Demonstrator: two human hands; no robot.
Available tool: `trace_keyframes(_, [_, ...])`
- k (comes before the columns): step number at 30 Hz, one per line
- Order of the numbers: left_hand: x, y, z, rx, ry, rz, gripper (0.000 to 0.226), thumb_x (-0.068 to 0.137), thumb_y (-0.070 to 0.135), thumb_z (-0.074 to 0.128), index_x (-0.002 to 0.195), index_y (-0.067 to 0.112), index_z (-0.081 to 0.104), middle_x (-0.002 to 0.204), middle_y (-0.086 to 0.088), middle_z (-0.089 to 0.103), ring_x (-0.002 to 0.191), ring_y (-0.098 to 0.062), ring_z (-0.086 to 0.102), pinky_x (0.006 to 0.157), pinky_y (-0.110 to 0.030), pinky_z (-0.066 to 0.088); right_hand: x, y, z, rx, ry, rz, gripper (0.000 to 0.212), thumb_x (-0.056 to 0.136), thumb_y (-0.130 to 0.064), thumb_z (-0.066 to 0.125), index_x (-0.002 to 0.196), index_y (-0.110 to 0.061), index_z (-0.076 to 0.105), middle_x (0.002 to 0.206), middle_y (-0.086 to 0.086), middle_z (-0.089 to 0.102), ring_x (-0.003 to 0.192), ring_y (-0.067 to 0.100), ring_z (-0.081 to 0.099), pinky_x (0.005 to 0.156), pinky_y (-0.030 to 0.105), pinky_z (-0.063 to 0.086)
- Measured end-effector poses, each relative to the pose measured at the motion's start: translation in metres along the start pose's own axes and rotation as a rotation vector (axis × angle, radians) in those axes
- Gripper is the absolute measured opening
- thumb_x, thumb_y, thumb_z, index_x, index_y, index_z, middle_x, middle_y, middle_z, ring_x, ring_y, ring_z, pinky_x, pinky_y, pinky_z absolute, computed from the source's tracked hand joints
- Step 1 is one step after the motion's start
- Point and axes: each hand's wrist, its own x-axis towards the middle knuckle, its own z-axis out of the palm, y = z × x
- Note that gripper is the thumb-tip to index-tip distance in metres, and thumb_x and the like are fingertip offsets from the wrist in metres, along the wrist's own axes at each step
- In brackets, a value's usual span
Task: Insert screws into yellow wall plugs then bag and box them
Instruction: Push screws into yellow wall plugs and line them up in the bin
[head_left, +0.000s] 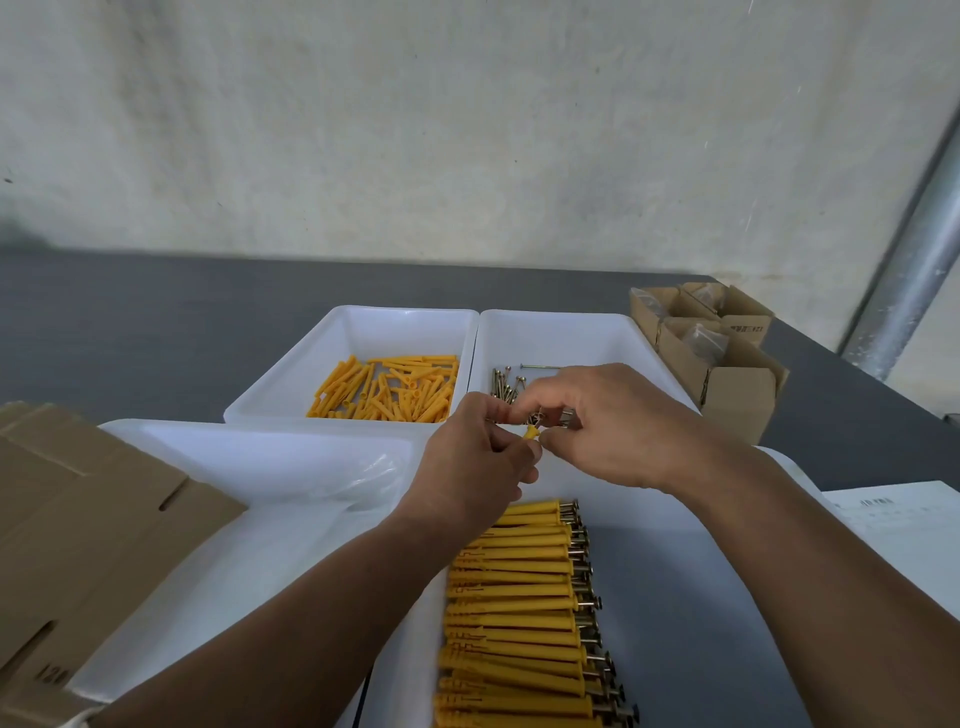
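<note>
My left hand (478, 462) grips a yellow wall plug (530, 432), of which only the flared end shows past the fingers. My right hand (618, 421) pinches a screw (540, 415) just above the plug's open end. Both hands hover over the near edge of the white tray of loose screws (506, 387). Left of it, another white tray (291, 395) holds loose yellow plugs (387, 388). Below my hands lies a neat row of plugs with screws in them (524, 613) in a near white tray (701, 597).
A white tray (218, 467) at left holds clear plastic bags (374, 475). Flat cardboard (78, 530) covers the left corner. Small open cardboard boxes (717, 358) stand at the back right, a sheet of paper (904, 514) lies at the right edge, and a metal pole (904, 270) rises behind.
</note>
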Motion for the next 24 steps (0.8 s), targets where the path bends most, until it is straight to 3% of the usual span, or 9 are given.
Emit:
trace_keyframes(3, [0.000,0.000,0.001,0.032,-0.006,0.001,0.020,0.091,0.020,0.067,0.104,0.028,0.053,0.072,0.007,0.071,0.064,0.003,0.065,0.052,-0.012,0.047,0.001,0.002,0.002,-0.060,-0.018,-0.030,0.020,0.092,-0.025,0.064,0.104,-0.041,0.069,0.098,-0.011,0.059,0.089,0.008,0.055,0.071,0.024,0.042])
trace_keyframes(6, [-0.001,0.001,0.001,0.025,0.014,-0.019,0.024,0.088,0.023,0.069,0.106,0.028,0.054,0.078,0.008,0.072,0.077,-0.005,0.068,0.071,-0.026,0.055,0.001,0.002,0.001,-0.068,-0.020,-0.033,0.014,0.091,-0.028,0.066,0.099,-0.040,0.070,0.092,-0.013,0.061,0.085,0.005,0.056,0.070,0.024,0.045])
trace_keyframes(11, [-0.001,0.006,-0.004,-0.123,0.086,-0.036,0.026,0.087,0.019,0.068,0.111,0.022,0.057,0.095,0.006,0.065,0.093,-0.011,0.062,0.075,-0.025,0.049,0.000,0.009,-0.002,-0.116,-0.100,0.074,0.014,0.090,-0.029,0.066,0.097,-0.040,0.069,0.082,-0.017,0.050,0.075,0.003,0.052,0.059,0.021,0.038])
trace_keyframes(15, [-0.002,0.009,-0.006,-0.184,0.136,-0.031,0.027,0.088,0.018,0.066,0.115,0.017,0.059,0.098,0.002,0.063,0.099,-0.018,0.061,0.093,-0.039,0.052,-0.004,0.011,-0.003,-0.210,-0.148,0.148,0.017,0.091,-0.024,0.063,0.098,-0.039,0.070,0.079,-0.015,0.047,0.068,0.004,0.050,0.050,0.017,0.030])
trace_keyframes(18, [-0.002,0.010,-0.006,-0.207,0.152,-0.038,0.031,0.089,0.022,0.067,0.117,0.016,0.058,0.099,0.000,0.061,0.101,-0.019,0.060,0.097,-0.044,0.050,-0.004,0.009,0.001,-0.256,-0.164,0.148,0.021,0.091,-0.019,0.061,0.100,-0.036,0.071,0.076,-0.015,0.043,0.062,0.003,0.043,0.049,0.017,0.028])
trace_keyframes(24, [-0.002,0.012,-0.005,-0.218,0.157,-0.045,0.029,0.088,0.027,0.068,0.114,0.018,0.059,0.103,-0.001,0.063,0.103,-0.018,0.061,0.099,-0.045,0.049,-0.001,0.002,0.012,-0.315,-0.230,0.116,0.021,0.090,-0.016,0.061,0.099,-0.033,0.070,0.093,-0.006,0.056,0.084,0.013,0.053,0.056,0.022,0.036])
